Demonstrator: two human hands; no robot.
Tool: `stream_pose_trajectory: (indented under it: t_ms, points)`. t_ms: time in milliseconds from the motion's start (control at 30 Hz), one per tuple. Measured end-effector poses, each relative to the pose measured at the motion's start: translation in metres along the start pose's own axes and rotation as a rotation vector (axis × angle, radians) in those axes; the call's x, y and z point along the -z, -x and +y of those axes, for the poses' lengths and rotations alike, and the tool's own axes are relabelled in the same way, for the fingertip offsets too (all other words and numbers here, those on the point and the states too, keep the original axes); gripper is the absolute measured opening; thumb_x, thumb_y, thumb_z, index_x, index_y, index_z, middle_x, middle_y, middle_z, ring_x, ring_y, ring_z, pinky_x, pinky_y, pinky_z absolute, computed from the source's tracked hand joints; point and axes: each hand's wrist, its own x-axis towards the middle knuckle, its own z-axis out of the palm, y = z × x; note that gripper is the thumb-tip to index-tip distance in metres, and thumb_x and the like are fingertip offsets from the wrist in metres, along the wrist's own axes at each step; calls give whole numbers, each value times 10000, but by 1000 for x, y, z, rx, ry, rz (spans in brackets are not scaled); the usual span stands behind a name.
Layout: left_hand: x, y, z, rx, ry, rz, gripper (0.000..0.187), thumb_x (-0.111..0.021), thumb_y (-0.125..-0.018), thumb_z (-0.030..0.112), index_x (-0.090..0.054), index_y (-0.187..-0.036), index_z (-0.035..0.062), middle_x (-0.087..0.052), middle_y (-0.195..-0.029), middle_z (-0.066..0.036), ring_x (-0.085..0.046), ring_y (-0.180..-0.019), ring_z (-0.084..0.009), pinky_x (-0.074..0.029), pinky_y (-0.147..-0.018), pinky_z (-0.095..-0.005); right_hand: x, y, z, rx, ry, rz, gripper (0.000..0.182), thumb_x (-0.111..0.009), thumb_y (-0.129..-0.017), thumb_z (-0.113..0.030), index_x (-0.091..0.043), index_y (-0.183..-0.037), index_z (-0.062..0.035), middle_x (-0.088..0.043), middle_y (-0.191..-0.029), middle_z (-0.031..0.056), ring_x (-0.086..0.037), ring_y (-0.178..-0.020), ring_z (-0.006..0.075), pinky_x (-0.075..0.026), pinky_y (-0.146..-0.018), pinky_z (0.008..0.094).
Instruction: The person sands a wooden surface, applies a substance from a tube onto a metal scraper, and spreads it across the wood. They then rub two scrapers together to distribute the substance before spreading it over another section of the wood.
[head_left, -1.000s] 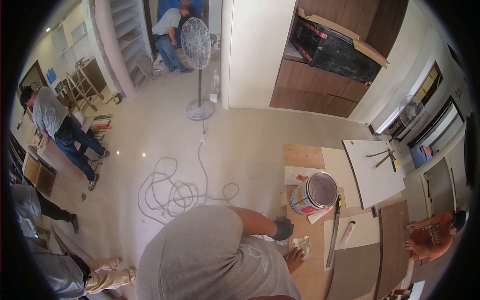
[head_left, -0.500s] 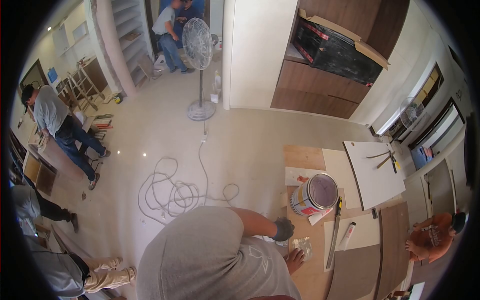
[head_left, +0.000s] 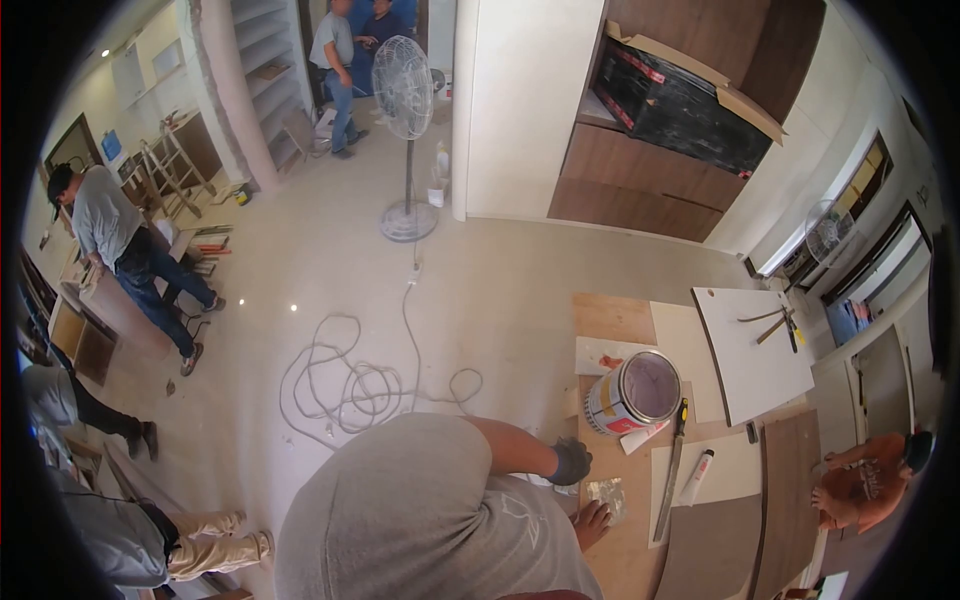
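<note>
My left hand (head_left: 572,462), in a dark glove, is curled at the worktable's near left edge; what it holds, if anything, is hidden. Just below it, my bare right hand (head_left: 592,524) lies with fingers spread beside a clear, shiny packet (head_left: 606,497), its fingertips at the packet's lower edge. Beyond them stands an open paint can (head_left: 647,388) with a greyish-pink inside. To its right are a long file with a yellow-and-black handle (head_left: 672,470) and a white tube (head_left: 697,478).
Brown boards (head_left: 712,545) and a white panel with tools (head_left: 750,350) lie on the right. A person in orange (head_left: 865,483) is at the far right edge. A standing fan (head_left: 403,90) and coiled cable (head_left: 350,385) are on the floor; several other people stand left and behind.
The view has shifted slightly, moving most things a little right. A person's feet at the left have moved. My hands keep nearly the same pose.
</note>
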Motion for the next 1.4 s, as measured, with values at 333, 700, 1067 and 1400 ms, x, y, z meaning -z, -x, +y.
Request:
stream_pose_trajectory:
  t_ms: [333,700,1067,1400]
  points:
    - [-4,-4,-2,-26,-28,-4,244,-662,-833,162,-780,-1025,69,-697,-1120,-125,-673,-1048,-334,-545,-794,-490,-2,1,2,0,16,-12,725,-697,-747,-226,-501,-1426,-64,-467,-1495,234,-447,-1360,456,-384,-1051,636]
    - [-14,-10,-5,-20,6,24,241,-660,-835,181,-781,-1010,70,-706,-1108,-135,-676,-1050,-333,-548,-803,-482,-7,2,4,-13,46,-4,713,-698,-765,-235,-500,-1435,-96,-469,-1508,203,-445,-1378,436,-394,-1047,634]
    - [-14,-9,-4,-31,-26,48,219,-670,-822,193,-777,-973,77,-706,-1071,-130,-680,-1005,-336,-545,-771,-489,-9,1,5,13,70,35,651,-675,-787,-220,-523,-1407,-94,-500,-1478,204,-468,-1360,435,-406,-1034,632]
    - [-17,-12,-3,-13,-25,1,238,-670,-827,174,-777,-1010,66,-696,-1120,-135,-669,-1051,-346,-546,-810,-496,-14,3,6,8,81,68,647,-693,-774,-232,-546,-1389,-99,-509,-1473,196,-484,-1350,427,-422,-1025,642]
